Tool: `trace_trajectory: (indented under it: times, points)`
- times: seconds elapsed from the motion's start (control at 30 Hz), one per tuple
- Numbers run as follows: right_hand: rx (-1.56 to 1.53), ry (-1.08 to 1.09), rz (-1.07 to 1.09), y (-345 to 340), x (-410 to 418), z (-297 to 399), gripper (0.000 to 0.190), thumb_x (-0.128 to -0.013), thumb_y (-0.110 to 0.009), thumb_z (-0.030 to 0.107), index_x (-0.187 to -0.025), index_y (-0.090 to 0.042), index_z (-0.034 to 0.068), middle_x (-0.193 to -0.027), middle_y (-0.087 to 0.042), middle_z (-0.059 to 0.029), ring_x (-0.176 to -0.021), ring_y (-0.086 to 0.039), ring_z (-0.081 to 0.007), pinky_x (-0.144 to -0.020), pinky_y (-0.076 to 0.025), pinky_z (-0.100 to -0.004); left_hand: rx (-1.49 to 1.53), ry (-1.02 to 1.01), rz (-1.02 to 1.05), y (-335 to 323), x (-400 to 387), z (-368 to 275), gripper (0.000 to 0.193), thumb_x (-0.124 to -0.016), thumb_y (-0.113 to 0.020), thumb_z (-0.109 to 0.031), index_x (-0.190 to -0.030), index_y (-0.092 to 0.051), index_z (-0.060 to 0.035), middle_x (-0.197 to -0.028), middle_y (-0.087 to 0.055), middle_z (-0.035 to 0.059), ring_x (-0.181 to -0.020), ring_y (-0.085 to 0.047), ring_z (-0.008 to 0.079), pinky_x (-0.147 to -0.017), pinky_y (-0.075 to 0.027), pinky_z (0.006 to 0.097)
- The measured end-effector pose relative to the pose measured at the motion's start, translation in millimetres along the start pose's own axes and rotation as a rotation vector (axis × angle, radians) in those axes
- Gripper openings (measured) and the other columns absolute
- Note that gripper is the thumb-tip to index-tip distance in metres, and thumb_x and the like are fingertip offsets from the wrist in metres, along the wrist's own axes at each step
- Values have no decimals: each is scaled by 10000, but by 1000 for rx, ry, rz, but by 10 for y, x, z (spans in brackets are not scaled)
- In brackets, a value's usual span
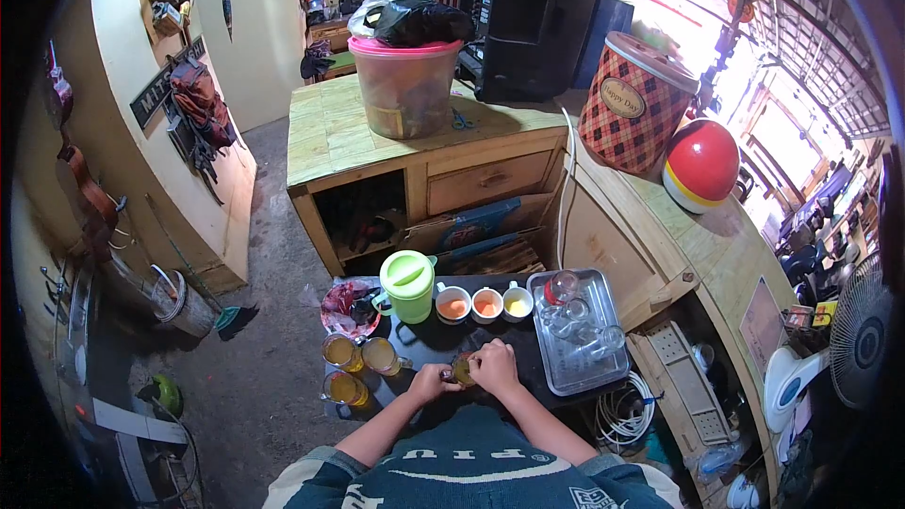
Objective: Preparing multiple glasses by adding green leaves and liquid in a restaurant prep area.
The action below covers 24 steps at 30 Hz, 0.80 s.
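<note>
My left hand (433, 384) is closed around the handle side of a glass mug (463, 371) at the near edge of a low black table (424, 343). Over the mug's rim, my right hand (496, 366) has its fingers bent together; whether they pinch a small utensil is hidden. Left of my hands are three glass mugs (382, 355) of yellowish drink. Beyond them stands a lidded light-green pitcher (408, 288). Right of the pitcher, a row holds a white cup of orange contents (453, 304), a second orange one (488, 304) and one with yellow contents (517, 301).
A clear plastic tray (576, 383) holds several glass mugs (563, 287) on the right. A round dish (350, 307) with crumpled plastic lies at the far left corner. A wooden counter (495, 170) rises behind the table. Coiled white cable (626, 410) hangs at right.
</note>
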State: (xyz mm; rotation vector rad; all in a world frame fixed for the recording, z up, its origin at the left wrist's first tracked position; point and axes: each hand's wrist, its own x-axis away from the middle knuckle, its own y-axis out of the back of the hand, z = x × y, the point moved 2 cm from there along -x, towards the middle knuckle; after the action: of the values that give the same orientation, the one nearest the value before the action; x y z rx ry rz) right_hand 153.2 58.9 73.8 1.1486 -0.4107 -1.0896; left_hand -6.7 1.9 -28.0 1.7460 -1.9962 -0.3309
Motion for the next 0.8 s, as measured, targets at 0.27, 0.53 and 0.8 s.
trace_trajectory:
  times: [0.27, 0.53, 0.8]
  points:
    - [-71, 3, 21, -53, -5, -74, 120, -689, -644, 177, -701, -725, 89, -732, -638, -77, -829, -566, -254, -749, -439, -424, -45, 28, 10, 24, 13, -83, 348, -656, -824, -259, -850, -652, -27, -700, -627, 149, -609, -589, 303, -591, -458, 386]
    - [38, -29, 0, 26, -31, 16, 132, -688, -653, 188, -719, -728, 83, -749, -643, -81, -866, -565, -261, -757, -438, -427, -49, 27, -12, 24, 21, -34, 373, -652, -826, -272, -889, -661, -36, -731, -637, 153, -659, -613, 320, -611, -471, 388]
    - [16, -18, 41, -11, -28, -26, 131, -694, -654, 186, -729, -727, 83, -763, -638, -72, -863, -562, -256, -756, -438, -420, -69, 17, 1, 63, 28, -138, 397, -641, -834, -296, -883, -657, -34, -725, -632, 156, -658, -608, 327, -607, -470, 391]
